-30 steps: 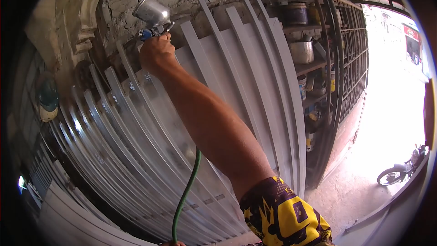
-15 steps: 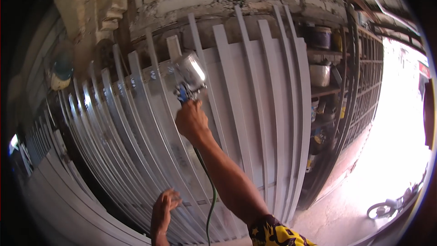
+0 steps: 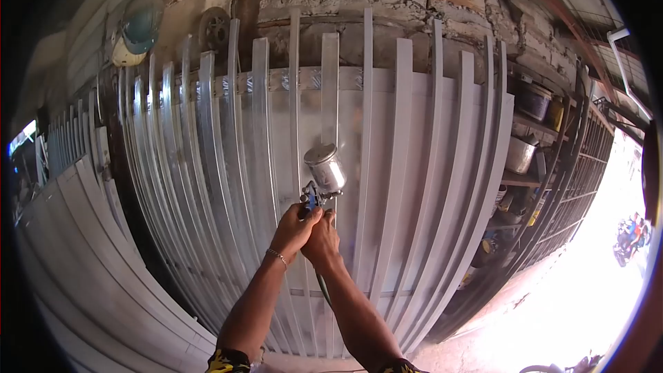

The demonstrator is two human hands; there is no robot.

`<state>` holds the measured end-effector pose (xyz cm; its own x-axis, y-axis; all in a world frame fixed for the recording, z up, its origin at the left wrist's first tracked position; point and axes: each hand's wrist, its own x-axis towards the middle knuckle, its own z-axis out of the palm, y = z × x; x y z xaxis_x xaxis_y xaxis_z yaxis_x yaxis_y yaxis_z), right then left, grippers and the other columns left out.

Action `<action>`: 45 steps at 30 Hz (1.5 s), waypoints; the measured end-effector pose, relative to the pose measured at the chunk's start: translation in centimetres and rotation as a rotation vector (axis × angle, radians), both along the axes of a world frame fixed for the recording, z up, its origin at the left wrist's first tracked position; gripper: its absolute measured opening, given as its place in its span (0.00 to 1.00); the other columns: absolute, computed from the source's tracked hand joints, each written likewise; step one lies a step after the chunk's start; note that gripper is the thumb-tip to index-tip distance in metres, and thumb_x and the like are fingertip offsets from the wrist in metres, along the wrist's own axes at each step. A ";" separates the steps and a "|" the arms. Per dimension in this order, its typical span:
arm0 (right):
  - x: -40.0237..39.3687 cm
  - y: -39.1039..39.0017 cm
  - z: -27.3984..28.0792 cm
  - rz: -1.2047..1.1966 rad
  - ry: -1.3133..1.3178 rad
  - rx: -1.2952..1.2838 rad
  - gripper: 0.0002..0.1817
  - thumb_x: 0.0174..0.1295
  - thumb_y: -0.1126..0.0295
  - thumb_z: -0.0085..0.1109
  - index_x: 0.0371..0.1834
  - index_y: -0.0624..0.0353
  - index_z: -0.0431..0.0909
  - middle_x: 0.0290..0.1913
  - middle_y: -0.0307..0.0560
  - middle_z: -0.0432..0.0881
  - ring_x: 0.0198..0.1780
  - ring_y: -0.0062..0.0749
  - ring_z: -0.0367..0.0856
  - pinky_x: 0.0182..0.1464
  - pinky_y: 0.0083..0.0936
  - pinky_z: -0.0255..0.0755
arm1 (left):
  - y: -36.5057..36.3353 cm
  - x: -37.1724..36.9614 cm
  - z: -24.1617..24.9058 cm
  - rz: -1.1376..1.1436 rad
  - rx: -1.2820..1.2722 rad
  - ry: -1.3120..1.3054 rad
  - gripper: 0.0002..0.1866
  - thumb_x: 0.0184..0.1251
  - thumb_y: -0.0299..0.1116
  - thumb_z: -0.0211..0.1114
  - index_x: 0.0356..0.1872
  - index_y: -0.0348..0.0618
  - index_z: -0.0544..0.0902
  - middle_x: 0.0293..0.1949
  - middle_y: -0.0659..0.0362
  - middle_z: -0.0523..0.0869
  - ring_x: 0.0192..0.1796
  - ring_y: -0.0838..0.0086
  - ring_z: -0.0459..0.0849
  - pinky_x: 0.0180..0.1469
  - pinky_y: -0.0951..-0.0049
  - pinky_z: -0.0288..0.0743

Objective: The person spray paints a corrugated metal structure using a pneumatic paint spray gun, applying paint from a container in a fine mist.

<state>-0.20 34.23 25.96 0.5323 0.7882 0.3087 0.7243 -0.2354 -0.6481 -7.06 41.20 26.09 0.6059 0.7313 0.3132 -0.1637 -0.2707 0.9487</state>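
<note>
A spray gun [image 3: 324, 171] with a silver metal cup is held upright in front of a large slatted metal gate [image 3: 380, 186]. My right hand [image 3: 323, 238] is wrapped round its handle. Beside it, my left hand [image 3: 293, 228] is closed on the gun too, with the thumb side touching the right hand. A green hose [image 3: 323, 289] hangs from below the hands. The slats on the right look evenly grey, while several on the left are shiny.
Shelves [image 3: 519, 179] with cans and pots stand to the right of the gate. Another grey panel [image 3: 90, 249] leans at the left. Hats [image 3: 141, 24] hang on the wall. Motorcycles [image 3: 630, 238] are outside at the far right.
My left hand has risen from low near the slats and taken hold of the gun. The gun is lower in the view and nearer my body, and the view has turned left.
</note>
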 end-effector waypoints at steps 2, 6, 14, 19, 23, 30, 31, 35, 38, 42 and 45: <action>-0.3 0.1 -0.4 -0.005 0.029 -0.024 0.35 0.61 0.63 0.66 0.70 0.62 0.64 0.70 0.80 0.60 0.54 0.67 0.84 0.56 0.52 0.81 | 0.2 0.1 -0.3 0.034 -0.019 0.046 0.24 0.70 0.48 0.68 0.44 0.30 0.84 0.37 0.55 0.88 0.40 0.73 0.82 0.46 0.67 0.77; -1.3 0.4 -2.1 -0.032 0.007 0.048 0.31 0.60 0.64 0.66 0.65 0.63 0.66 0.65 0.75 0.65 0.52 0.67 0.83 0.51 0.51 0.82 | 0.9 -0.5 -0.6 0.062 0.120 0.163 0.24 0.71 0.48 0.65 0.39 0.29 0.84 0.31 0.51 0.86 0.36 0.72 0.82 0.43 0.65 0.77; -3.2 0.3 -1.5 0.123 0.070 0.235 0.32 0.60 0.68 0.65 0.66 0.66 0.63 0.64 0.71 0.66 0.64 0.68 0.71 0.55 0.54 0.77 | 2.0 -3.1 2.9 0.246 0.424 0.467 0.23 0.73 0.45 0.58 0.36 0.27 0.83 0.33 0.33 0.84 0.42 0.38 0.85 0.44 0.50 0.78; -2.1 -2.6 -1.2 0.360 0.035 0.457 0.24 0.62 0.72 0.65 0.60 0.66 0.73 0.59 0.65 0.76 0.52 0.53 0.84 0.49 0.43 0.81 | 4.2 -4.3 2.8 0.344 0.585 0.359 0.23 0.75 0.46 0.59 0.35 0.30 0.81 0.26 0.45 0.85 0.32 0.61 0.87 0.39 0.58 0.78; 1.1 -4.5 3.8 0.083 -0.236 0.607 0.33 0.59 0.64 0.72 0.67 0.63 0.71 0.59 0.63 0.79 0.61 0.57 0.78 0.62 0.47 0.72 | 1.5 -5.5 3.1 0.433 0.559 0.387 0.18 0.77 0.41 0.53 0.37 0.35 0.80 0.29 0.40 0.85 0.36 0.43 0.86 0.42 0.48 0.78; 2.4 -1.2 8.8 -0.029 -0.311 0.516 0.48 0.55 0.53 0.76 0.74 0.59 0.62 0.65 0.65 0.71 0.64 0.59 0.74 0.63 0.47 0.72 | -4.9 -5.0 1.5 0.507 0.587 0.448 0.17 0.78 0.41 0.55 0.39 0.35 0.79 0.27 0.42 0.85 0.34 0.43 0.86 0.40 0.45 0.79; 2.4 -1.1 8.6 -0.043 -0.265 0.524 0.48 0.55 0.52 0.76 0.75 0.59 0.62 0.64 0.65 0.71 0.64 0.59 0.74 0.63 0.47 0.72 | -5.4 -5.1 1.4 0.505 0.590 0.430 0.16 0.78 0.41 0.56 0.39 0.35 0.78 0.27 0.42 0.85 0.34 0.43 0.86 0.39 0.46 0.79; 2.6 -2.6 8.5 0.037 -0.252 0.504 0.42 0.60 0.55 0.71 0.74 0.60 0.64 0.61 0.65 0.74 0.63 0.56 0.75 0.66 0.47 0.69 | -5.7 -5.4 0.9 0.504 0.666 0.438 0.15 0.78 0.39 0.56 0.37 0.35 0.77 0.25 0.44 0.84 0.31 0.45 0.86 0.37 0.47 0.79; 3.9 -3.5 8.5 0.131 -0.251 0.447 0.42 0.65 0.58 0.68 0.78 0.60 0.58 0.62 0.67 0.71 0.65 0.57 0.71 0.65 0.48 0.70 | -5.6 -5.8 1.7 0.468 0.748 0.451 0.16 0.78 0.40 0.55 0.37 0.35 0.78 0.29 0.45 0.86 0.32 0.50 0.88 0.36 0.52 0.83; 6.1 -4.5 8.9 0.286 -0.290 0.434 0.43 0.68 0.60 0.66 0.81 0.58 0.53 0.65 0.66 0.72 0.67 0.57 0.72 0.67 0.48 0.70 | -5.6 -6.1 2.8 0.428 0.759 0.446 0.16 0.77 0.40 0.57 0.37 0.35 0.78 0.29 0.45 0.86 0.32 0.49 0.88 0.36 0.52 0.82; 7.1 -5.2 9.4 0.406 -0.172 0.450 0.45 0.69 0.62 0.65 0.83 0.59 0.49 0.68 0.65 0.72 0.69 0.56 0.72 0.68 0.46 0.70 | -5.5 -6.1 3.3 0.416 0.731 0.426 0.15 0.77 0.39 0.57 0.36 0.35 0.78 0.27 0.45 0.85 0.31 0.47 0.87 0.36 0.50 0.81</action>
<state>6.90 29.00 35.33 0.1313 0.6902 0.7116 0.8012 0.3489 -0.4862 -13.15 35.73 29.37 0.5090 0.6247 0.5922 0.4015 -0.7808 0.4786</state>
